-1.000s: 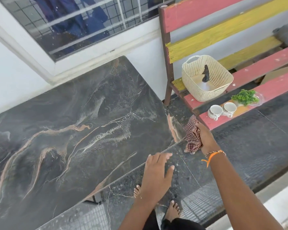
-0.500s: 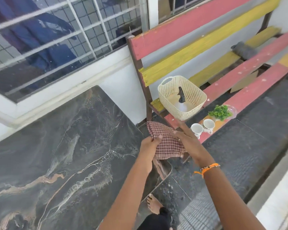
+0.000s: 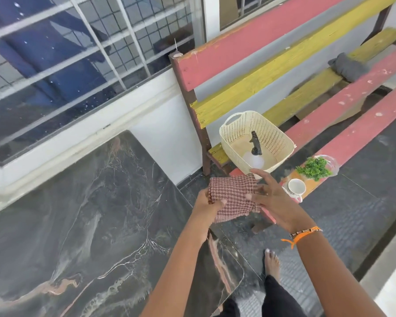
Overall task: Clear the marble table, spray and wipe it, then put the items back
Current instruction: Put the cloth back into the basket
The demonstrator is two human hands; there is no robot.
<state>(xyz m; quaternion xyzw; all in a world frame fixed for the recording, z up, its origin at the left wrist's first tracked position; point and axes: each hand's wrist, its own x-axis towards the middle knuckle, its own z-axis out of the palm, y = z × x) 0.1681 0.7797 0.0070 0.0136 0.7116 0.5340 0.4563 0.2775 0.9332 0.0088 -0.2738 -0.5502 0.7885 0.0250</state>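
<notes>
The left hand (image 3: 207, 205) pinches one edge of the checked cloth (image 3: 232, 197), thumb curled over the fold. The right hand (image 3: 270, 199) is spread, fingers straight, laid against the cloth's other side. Both hang past the corner of the marble table (image 3: 89, 213), which lies bare. Beyond that corner, on the bench (image 3: 352, 106), sit the basket (image 3: 281, 138) holding the spray bottle (image 3: 255, 154), then a cup (image 3: 296, 187) and a small plant (image 3: 314, 168). With only one hand gripping, the cloth could slip to the floor, or a careless reach could knock the cup off the bench edge.
</notes>
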